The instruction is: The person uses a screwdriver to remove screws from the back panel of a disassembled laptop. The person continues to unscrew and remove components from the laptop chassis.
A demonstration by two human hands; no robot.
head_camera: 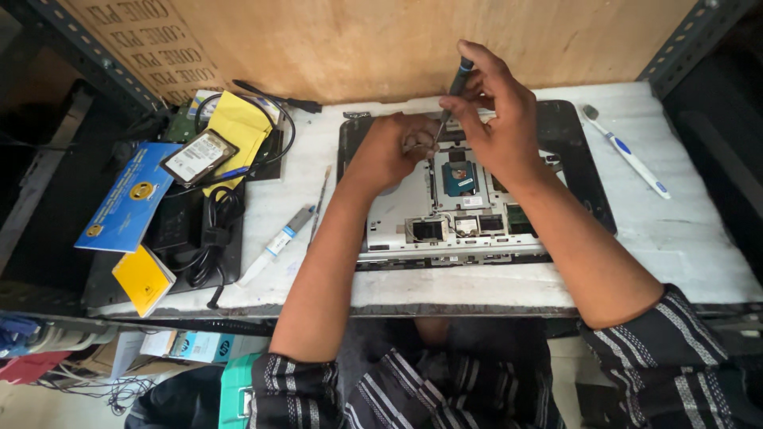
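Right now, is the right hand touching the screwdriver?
Touching. The head view shows the right hand with its fingers wrapped around the dark handle of the screwdriver, above the opened laptop.

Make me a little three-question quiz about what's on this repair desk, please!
1. Which hand grips the screwdriver: left hand or right hand?
2. True or false: the toothbrush lies to the right of the opened laptop.
3. What flat silver thing rests on the yellow cloth?

Key: 1. The right hand. 2. True. 3. A hard drive.
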